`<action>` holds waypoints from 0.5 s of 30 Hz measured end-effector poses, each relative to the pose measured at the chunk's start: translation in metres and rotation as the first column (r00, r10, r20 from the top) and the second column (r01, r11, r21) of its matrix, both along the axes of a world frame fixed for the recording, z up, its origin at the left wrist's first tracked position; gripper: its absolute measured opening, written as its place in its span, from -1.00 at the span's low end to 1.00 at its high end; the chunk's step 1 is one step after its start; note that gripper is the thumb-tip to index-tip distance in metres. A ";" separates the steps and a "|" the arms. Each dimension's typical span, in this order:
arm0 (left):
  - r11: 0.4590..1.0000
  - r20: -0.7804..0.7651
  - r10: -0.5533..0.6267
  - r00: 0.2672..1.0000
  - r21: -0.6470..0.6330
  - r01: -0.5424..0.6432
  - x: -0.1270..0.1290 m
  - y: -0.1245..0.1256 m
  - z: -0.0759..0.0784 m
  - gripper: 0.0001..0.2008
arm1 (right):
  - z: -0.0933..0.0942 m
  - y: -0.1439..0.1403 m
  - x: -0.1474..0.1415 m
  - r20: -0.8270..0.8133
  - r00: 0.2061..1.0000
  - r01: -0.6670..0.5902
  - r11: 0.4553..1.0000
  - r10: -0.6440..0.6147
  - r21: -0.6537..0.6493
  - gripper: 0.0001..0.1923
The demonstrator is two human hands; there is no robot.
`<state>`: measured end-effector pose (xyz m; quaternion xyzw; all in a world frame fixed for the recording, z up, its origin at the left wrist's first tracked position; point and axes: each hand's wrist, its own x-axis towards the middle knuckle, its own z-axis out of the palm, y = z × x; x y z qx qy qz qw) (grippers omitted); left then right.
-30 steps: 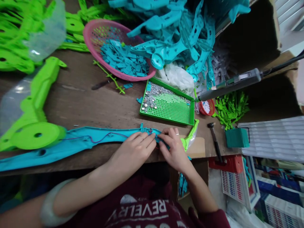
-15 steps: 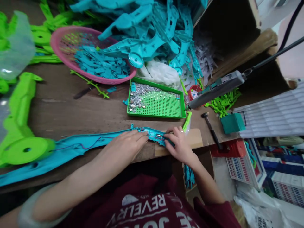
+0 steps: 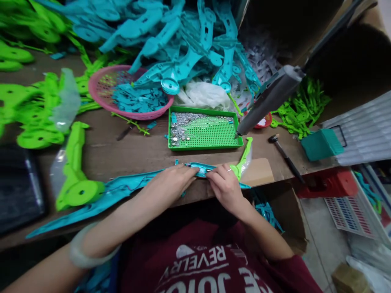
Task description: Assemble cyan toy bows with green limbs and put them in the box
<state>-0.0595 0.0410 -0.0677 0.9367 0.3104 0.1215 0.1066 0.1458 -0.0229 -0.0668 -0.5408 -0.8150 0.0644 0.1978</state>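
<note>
A long blue plastic half-shell (image 3: 122, 185), hollow side up with a thin dark wire in it, lies along the table's front edge. My left hand (image 3: 177, 179) rests over its middle, fingers together and holding it down; the thumb is hidden. My right hand (image 3: 226, 185) is closed in a pinch at the shell's cavity, right of the left hand. What its fingertips hold, if anything, is too small to make out. A bright green shell part with a round disc (image 3: 81, 191) lies across the shell's left portion. Another green part with a clear blade (image 3: 244, 158) lies just beyond my right hand.
A green perforated tray (image 3: 210, 147) of small screws and metal discs stands ahead. Above its right end hangs a grey electric screwdriver (image 3: 271, 99). A pink basket (image 3: 143, 116) holds blue pieces. Blue shells (image 3: 183, 57) pile behind. A hammer (image 3: 284, 156) lies right.
My right hand's fingers have drawn from spread into a pinch at the shell's cavity. The left hand still holds the shell. The camera view has shifted, showing more of the table's left side.
</note>
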 end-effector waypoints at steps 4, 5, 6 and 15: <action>0.996 0.085 -0.007 0.996 -0.090 0.015 -0.005 0.013 0.001 -0.77 | -0.002 -0.002 -0.003 0.072 0.997 0.031 0.994 -0.038 0.102 -0.66; 0.996 0.092 -0.021 0.996 -0.083 0.028 -0.005 0.015 0.002 -0.74 | -0.003 -0.002 -0.006 0.081 0.995 0.044 0.991 -0.055 0.129 -0.66; 0.997 0.090 -0.036 0.995 -0.071 0.042 -0.005 0.017 0.003 -0.73 | -0.004 -0.001 -0.008 0.082 0.994 0.057 0.987 -0.070 0.152 -0.66; 0.973 0.134 -0.155 0.979 -0.153 0.175 -0.014 0.024 0.007 -0.75 | -0.007 0.003 -0.008 -0.187 0.978 0.112 0.992 -0.098 0.066 -0.68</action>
